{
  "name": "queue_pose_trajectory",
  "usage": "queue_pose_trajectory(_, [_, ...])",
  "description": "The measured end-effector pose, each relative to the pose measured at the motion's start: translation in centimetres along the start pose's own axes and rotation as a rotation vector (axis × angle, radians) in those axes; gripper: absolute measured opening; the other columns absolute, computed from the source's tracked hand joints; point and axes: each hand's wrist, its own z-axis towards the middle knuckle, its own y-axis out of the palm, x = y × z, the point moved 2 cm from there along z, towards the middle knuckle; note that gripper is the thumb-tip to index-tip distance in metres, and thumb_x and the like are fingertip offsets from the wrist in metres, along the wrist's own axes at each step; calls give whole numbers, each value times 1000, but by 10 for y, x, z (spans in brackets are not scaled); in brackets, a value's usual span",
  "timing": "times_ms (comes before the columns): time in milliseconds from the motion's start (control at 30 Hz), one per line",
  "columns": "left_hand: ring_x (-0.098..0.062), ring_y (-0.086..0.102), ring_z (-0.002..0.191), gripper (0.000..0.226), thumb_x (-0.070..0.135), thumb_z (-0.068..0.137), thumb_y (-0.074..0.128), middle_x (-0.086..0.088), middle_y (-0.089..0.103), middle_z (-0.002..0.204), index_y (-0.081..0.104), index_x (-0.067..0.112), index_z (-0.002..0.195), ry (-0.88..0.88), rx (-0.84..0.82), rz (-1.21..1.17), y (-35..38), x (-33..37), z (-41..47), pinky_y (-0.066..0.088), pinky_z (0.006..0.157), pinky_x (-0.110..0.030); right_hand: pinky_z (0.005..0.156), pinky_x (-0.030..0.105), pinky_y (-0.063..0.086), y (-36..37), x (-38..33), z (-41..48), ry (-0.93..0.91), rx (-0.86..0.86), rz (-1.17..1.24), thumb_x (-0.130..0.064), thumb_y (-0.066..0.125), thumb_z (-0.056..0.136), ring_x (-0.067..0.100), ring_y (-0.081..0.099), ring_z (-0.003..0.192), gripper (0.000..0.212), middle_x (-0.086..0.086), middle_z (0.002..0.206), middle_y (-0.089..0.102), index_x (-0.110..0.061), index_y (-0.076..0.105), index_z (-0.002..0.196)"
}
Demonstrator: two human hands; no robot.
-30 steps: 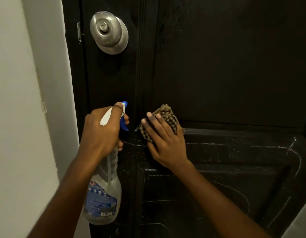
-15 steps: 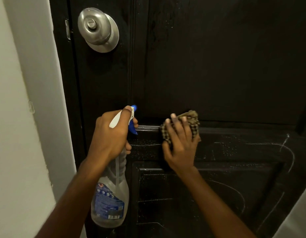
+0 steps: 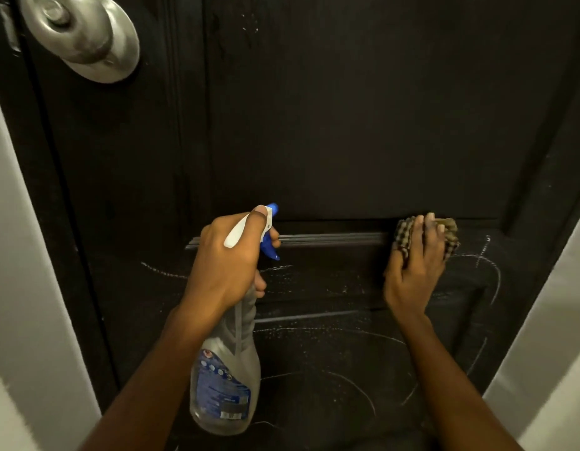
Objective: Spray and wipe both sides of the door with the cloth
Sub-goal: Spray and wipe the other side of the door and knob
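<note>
A dark panelled door (image 3: 347,125) fills the view, with wet streaks and droplets on its lower half. My left hand (image 3: 227,262) grips the neck of a clear spray bottle (image 3: 225,385) with a white and blue trigger head, its body hanging below my fist. My right hand (image 3: 415,268) presses a checked brown cloth (image 3: 404,236) flat against the door's horizontal rail, near the right side of the panel. Most of the cloth is hidden under my fingers.
A round silver door knob (image 3: 80,37) sits at the upper left. A pale wall (image 3: 25,288) borders the door on the left, and a pale surface (image 3: 549,320) lies along its right edge.
My right hand has slid the cloth to the right along the rail, away from the bottle. The view has moved closer and lower; the left hand keeps holding the bottle.
</note>
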Motion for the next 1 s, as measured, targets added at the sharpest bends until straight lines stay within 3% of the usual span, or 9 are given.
queue_pose_trajectory(67, [-22,57,39,47,44,102,39,-2,72,82,69,13,85,6,-16,3,7,1,0,53,43,-34,122,59,13,7,-19,-3,242,51,68,-29,40,98,20,9,155,63,2,167,21,-15,29,158])
queue_pose_trajectory(133, [-20,57,40,47,44,103,38,-2,73,85,69,14,86,15,-27,3,12,0,1,52,43,-32,121,62,10,17,-50,-11,327,56,120,-32,40,98,17,6,155,64,-1,167,18,-18,27,159])
queue_pose_trajectory(300, [-26,60,43,46,41,105,37,-6,73,82,69,15,84,45,-58,34,28,1,5,54,45,-36,122,52,13,20,-76,-29,-162,-163,102,-30,47,95,15,7,156,65,0,166,23,-21,29,157])
queue_pose_trajectory(367, [-28,61,43,47,41,104,38,-4,73,84,70,14,84,44,-78,31,37,5,7,56,46,-38,120,53,21,12,-56,-17,-230,-174,78,-28,48,94,14,10,156,64,1,165,26,-21,32,156])
queue_pose_trajectory(467, [-26,59,41,47,42,104,38,-6,73,82,69,13,84,45,-95,16,52,10,8,53,43,-34,122,48,21,0,-17,-1,-203,-130,78,-22,49,93,18,14,155,64,4,165,28,-16,36,155])
queue_pose_trajectory(600, [-23,56,39,48,43,104,37,-4,73,86,69,12,85,23,-154,-24,76,13,7,50,42,-31,124,51,19,-16,46,17,-93,-55,88,-16,47,93,26,18,155,62,12,163,31,-9,39,154])
queue_pose_trajectory(700, [-22,55,39,47,44,103,38,-3,73,85,69,13,85,25,-186,-18,96,17,5,51,42,-31,124,57,19,-26,82,31,122,30,116,-18,43,96,23,17,155,60,8,164,30,-12,35,156])
queue_pose_trajectory(833, [-24,56,40,46,43,103,39,-1,73,82,69,15,83,40,-218,-21,132,23,1,51,41,-32,123,60,17,-22,68,32,357,108,207,-23,46,96,17,12,153,61,6,165,28,-13,35,155])
queue_pose_trajectory(1000, [-26,59,41,49,45,103,39,-9,69,67,70,13,83,15,-206,-32,181,25,-1,53,40,-34,123,52,19,-28,51,10,-142,-223,166,-24,47,96,22,13,156,62,3,167,23,-14,36,157])
